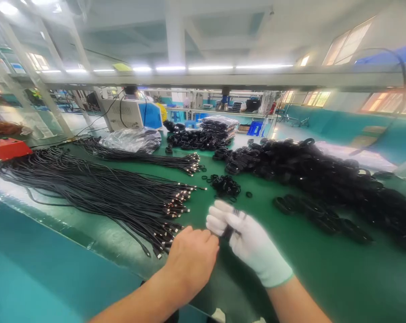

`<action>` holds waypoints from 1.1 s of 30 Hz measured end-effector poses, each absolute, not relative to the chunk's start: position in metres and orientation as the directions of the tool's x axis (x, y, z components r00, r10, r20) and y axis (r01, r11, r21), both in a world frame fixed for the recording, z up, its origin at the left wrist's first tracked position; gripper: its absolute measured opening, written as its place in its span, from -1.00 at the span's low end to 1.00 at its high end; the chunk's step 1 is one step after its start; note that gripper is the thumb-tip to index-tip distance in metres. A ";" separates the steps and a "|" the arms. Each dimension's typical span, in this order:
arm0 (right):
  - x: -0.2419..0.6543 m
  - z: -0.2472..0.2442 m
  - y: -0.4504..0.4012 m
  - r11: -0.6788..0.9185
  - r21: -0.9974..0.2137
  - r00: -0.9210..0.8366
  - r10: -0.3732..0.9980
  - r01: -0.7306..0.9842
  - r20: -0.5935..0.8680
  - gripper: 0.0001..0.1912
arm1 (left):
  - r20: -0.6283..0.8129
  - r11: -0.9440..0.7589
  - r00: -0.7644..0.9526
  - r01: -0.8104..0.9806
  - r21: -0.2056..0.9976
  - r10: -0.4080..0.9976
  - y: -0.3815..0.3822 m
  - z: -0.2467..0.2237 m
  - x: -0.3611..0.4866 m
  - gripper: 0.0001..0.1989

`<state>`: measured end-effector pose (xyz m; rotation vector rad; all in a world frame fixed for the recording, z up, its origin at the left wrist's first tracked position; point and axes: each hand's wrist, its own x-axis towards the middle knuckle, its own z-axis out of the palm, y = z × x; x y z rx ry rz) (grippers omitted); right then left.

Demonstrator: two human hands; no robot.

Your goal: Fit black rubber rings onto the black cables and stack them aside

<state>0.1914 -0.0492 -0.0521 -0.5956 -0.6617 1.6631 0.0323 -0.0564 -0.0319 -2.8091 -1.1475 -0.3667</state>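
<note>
My bare left hand (194,255) is closed, its fingers curled beside my other hand; what it grips, if anything, is hidden. In a white glove, my right hand (253,242) is closed around a small black piece (227,232), mostly covered by the fingers; it may be part of a cable. Dark bands (239,213) cross the glove near the thumb. Just beyond lies a small heap of black rings (225,185). Left of my hands, long black cables (122,188) are spread out, their metal-tipped plugs pointing toward me and to the right.
A second cable bundle (149,158) lies behind the first. Coiled black cables (290,166) form a large pile on the right, with another pile (199,139) at the back. A clear plastic bag (132,140), a white-and-blue machine (132,114) and a red box (9,148) stand left.
</note>
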 end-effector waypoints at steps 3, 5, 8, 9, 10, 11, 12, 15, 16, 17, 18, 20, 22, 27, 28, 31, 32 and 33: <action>0.180 -0.051 -0.052 -0.221 -0.765 -0.288 0.956 -0.605 -0.049 -0.70 | 0.325 -0.824 0.810 0.550 -0.135 0.488 -0.041 -0.016 0.019 -0.83; 0.173 -0.051 -0.055 -0.262 -0.768 -0.415 0.910 -0.584 0.005 -0.82 | 0.301 -0.883 0.876 0.438 -0.168 0.377 -0.028 -0.002 0.011 -0.82; 0.167 -0.051 -0.060 -0.363 -0.690 -0.555 0.829 -0.627 0.068 -0.86 | 0.257 -0.929 0.908 0.362 -0.077 0.332 -0.013 0.014 0.003 -0.78; 0.166 -0.051 -0.061 -0.399 -0.661 -0.583 0.809 -0.636 0.071 -0.84 | 0.247 -0.935 0.908 0.355 -0.028 0.338 -0.008 0.016 0.002 -0.79; 0.165 -0.052 -0.062 -0.434 -0.640 -0.607 0.792 -0.635 0.066 -0.82 | 0.237 -0.936 0.908 0.352 0.022 0.347 -0.005 0.017 0.001 -0.81; 0.165 -0.053 -0.063 -0.459 -0.624 -0.624 0.779 -0.632 0.060 -0.79 | 0.228 -0.935 0.907 0.348 0.067 0.354 -0.002 0.015 0.001 -0.84; 0.164 -0.053 -0.064 -0.478 -0.611 -0.636 0.770 -0.631 0.055 -0.76 | 0.220 -0.935 0.909 0.339 0.105 0.355 0.001 0.013 0.001 -0.87; 0.162 -0.058 -0.064 -0.543 -0.579 -0.679 0.734 -0.608 0.025 -0.71 | 0.222 -0.946 0.924 0.277 0.168 0.310 0.006 0.005 0.003 -0.91; 0.161 -0.059 -0.063 -0.567 -0.568 -0.695 0.719 -0.596 0.011 -0.73 | 0.230 -0.954 0.930 0.254 0.161 0.287 0.006 0.003 0.003 -0.92; 0.161 -0.061 -0.063 -0.591 -0.558 -0.709 0.705 -0.583 -0.005 -0.76 | 0.242 -0.961 0.932 0.241 0.137 0.268 0.006 0.002 0.003 -0.92; 0.161 -0.063 -0.062 -0.610 -0.551 -0.722 0.692 -0.569 -0.021 -0.79 | 0.251 -0.965 0.932 0.242 0.101 0.260 0.005 0.003 0.004 -0.92; 0.162 -0.068 -0.061 -0.641 -0.550 -0.746 0.664 -0.535 -0.048 -0.80 | 0.236 -0.963 0.934 0.270 0.028 0.268 0.001 0.009 0.006 -0.90; 0.164 -0.072 -0.060 -0.660 -0.563 -0.769 0.635 -0.497 -0.066 -0.74 | 0.155 -0.954 0.941 0.299 0.027 0.300 -0.002 0.018 0.009 -0.86; 0.170 -0.079 -0.064 -0.648 -0.561 -0.768 0.640 -0.516 -0.033 -0.65 | -0.055 -0.821 0.918 0.376 0.430 0.392 0.006 0.031 0.013 -0.91; 0.170 -0.079 -0.065 -0.644 -0.555 -0.762 0.647 -0.526 -0.029 -0.65 | -0.087 -0.738 0.904 0.394 0.548 0.418 0.008 0.028 0.012 -0.92; 0.170 -0.079 -0.068 -0.638 -0.544 -0.745 0.666 -0.544 -0.035 -0.67 | -0.148 -0.416 0.845 0.396 0.819 0.514 0.009 0.013 0.008 -0.87; 0.169 -0.079 -0.069 -0.639 -0.544 -0.743 0.668 -0.544 -0.041 -0.66 | -0.136 -0.331 0.822 0.367 0.870 0.553 0.006 0.006 0.007 -0.87; 0.168 -0.079 -0.069 -0.640 -0.543 -0.741 0.670 -0.544 -0.047 -0.65 | -0.109 -0.269 0.797 0.324 0.907 0.594 0.002 0.000 0.006 -0.87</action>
